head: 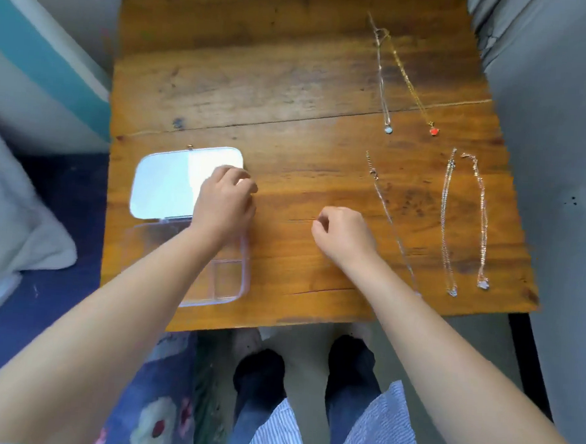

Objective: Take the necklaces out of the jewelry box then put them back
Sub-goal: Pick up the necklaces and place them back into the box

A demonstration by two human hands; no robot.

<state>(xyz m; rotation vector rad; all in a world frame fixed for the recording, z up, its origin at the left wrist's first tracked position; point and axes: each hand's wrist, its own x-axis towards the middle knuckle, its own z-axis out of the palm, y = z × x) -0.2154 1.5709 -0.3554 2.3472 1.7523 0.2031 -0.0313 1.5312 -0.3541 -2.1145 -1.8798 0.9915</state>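
- So the jewelry box (212, 278) is sitting open at the near left of the wooden table (259, 82), with its mirrored lid (163, 183) flipped back flat behind it.
- Looks like the taking-out half is done: five necklaces are laid out in lines well to the right of the box. Furthest back are a silver one with a pale pendant (383, 90) and a gold one with a red pendant (413, 88).
- Closer to the front there's a thin chain (388, 217) nearest the box, then two sparkly ones (446, 224) (480, 219) beyond it.
- Putting them back hasn't started as far as I can see, the one compartment that shows looks empty.
- Left hand (225, 204) is curled over the lid's right edge, fingers bent. Can't tell if it's actually pinching anything.
- Right hand (344, 233) is a loose fist just right of the box, not clearly holding anything either.
- Most of the box's inside is hidden under the left forearm, and the clear plastic is hard to read anyway.
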